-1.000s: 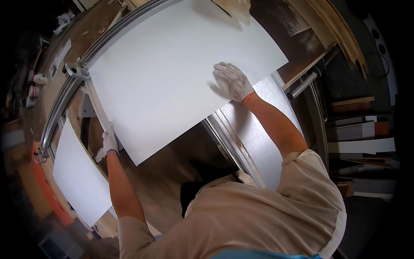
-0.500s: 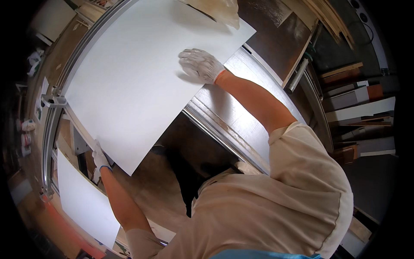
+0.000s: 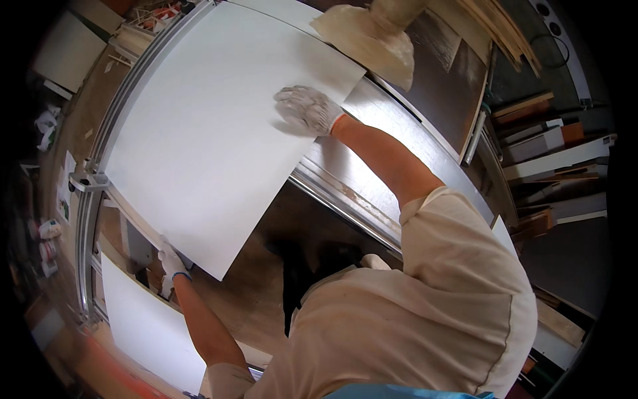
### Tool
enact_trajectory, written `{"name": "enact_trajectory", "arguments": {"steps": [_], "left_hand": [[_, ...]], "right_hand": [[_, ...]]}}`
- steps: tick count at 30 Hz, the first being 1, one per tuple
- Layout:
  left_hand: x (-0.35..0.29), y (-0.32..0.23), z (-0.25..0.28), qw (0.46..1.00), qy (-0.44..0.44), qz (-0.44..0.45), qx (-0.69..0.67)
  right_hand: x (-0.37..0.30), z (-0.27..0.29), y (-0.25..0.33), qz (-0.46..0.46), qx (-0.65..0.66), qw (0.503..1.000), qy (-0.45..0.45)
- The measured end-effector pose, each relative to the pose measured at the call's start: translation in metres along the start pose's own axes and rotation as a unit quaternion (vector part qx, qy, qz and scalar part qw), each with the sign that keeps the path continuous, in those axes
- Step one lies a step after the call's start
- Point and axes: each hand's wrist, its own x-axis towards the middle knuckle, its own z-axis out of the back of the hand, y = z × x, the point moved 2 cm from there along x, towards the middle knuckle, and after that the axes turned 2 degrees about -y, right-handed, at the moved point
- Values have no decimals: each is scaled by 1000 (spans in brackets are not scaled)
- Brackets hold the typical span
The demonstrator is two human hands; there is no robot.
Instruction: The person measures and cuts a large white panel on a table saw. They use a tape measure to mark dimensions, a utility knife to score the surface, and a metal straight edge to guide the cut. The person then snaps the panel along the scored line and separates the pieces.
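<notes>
A large white panel [image 3: 199, 146] lies across a metal sliding table [image 3: 372, 126]. My right hand [image 3: 309, 110], in a white knit glove with an orange cuff, rests on top of it near the right edge, fingers stretched out. At the panel's near left edge, my left hand [image 3: 171, 263], gloved with a blue cuff, is closed round the border beside a thin wooden strip [image 3: 136, 216]. Part of its grip is hidden. Beyond the panel's far right corner hangs a yellowish, translucent hood [image 3: 372, 40]. A narrow white strip [image 3: 286, 12] lies along the far side, divided from the panel by a thin line.
A metal rail with a clamp-like stop [image 3: 90, 181] borders the panel's left side. Another white board [image 3: 149, 326] stands lower left. Offcuts [image 3: 558, 159] are stacked at the right, and long wood strips [image 3: 498, 33] lie at far right. Metal guide rails [image 3: 345, 209] run before my body.
The view has shifted, and the panel has slid slightly away along the table with both hands on it. More of the hood and the dividing line at the far side now show.
</notes>
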Motion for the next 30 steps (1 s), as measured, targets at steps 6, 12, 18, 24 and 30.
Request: {"name": "enact_trajectory", "arguments": {"steps": [6, 12, 18, 24, 30], "left_hand": [[-19, -24, 0, 1000, 13, 4, 22], [-16, -27, 10, 997, -3, 8, 71], [6, -39, -2, 991, -43, -11, 127], [3, -25, -2, 998, -18, 26, 56], [7, -29, -12, 999, -7, 42, 21]], "right_hand": [[2, -13, -11, -2, 20, 999, 41], [17, -24, -18, 10, 30, 999, 24], [27, -46, -37, 21, 30, 999, 24], [29, -63, -53, 7, 72, 996, 47], [58, -8, -222, -231, 41, 947, 218]]}}
